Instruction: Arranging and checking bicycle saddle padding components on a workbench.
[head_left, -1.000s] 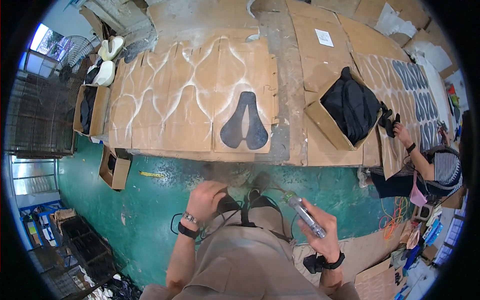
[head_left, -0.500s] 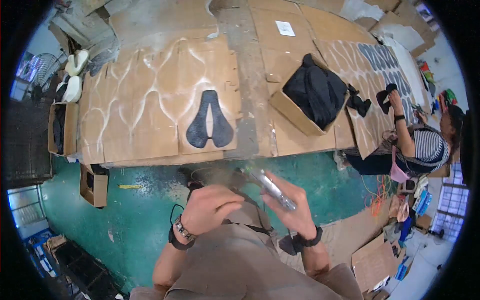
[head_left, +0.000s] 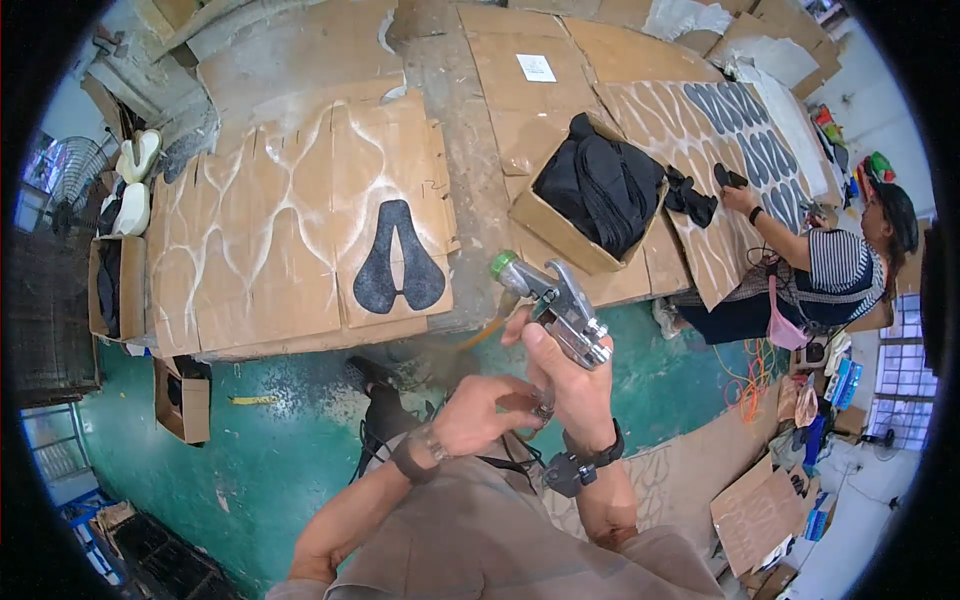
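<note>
Right hand (head_left: 572,385) grips spray gun (head_left: 556,305) — left hand (head_left: 480,412) touching.

Saddle-shaped piece (head_left: 398,262) lies on cardboard (head_left: 250,250), left of box (head_left: 560,235).

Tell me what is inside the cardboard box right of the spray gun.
The box holds a heap of black fabric pieces piled above its rim. Whatever lies beneath the heap, and the box bottom, is covered.
</note>
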